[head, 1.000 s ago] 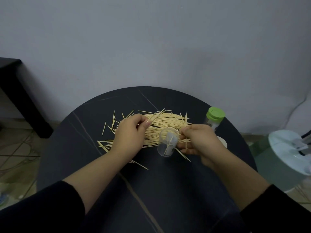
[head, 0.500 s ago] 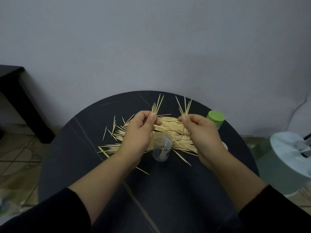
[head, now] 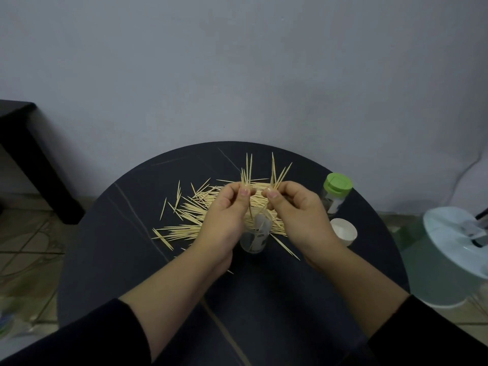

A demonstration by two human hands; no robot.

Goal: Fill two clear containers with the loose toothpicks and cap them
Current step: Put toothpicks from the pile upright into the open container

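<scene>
Loose toothpicks (head: 184,215) lie scattered over the middle of the round dark table (head: 111,254). An open clear container (head: 254,239) stands upright between my hands, with a few toothpicks inside. My left hand (head: 224,215) pinches a small upright bunch of toothpicks just above the container's mouth. My right hand (head: 298,212) pinches another small bunch beside it, tips pointing up. A second clear container with a green cap (head: 336,192) stands at the right of the table. A white cap (head: 343,231) lies in front of it.
A pale green and white round appliance (head: 454,257) stands on the floor to the right of the table. A dark side table (head: 29,154) is at the far left. A grey wall rises right behind the table.
Both hands lifted bunches of toothpicks off the pile and have drawn together over the open container. The camera view has dropped a little.
</scene>
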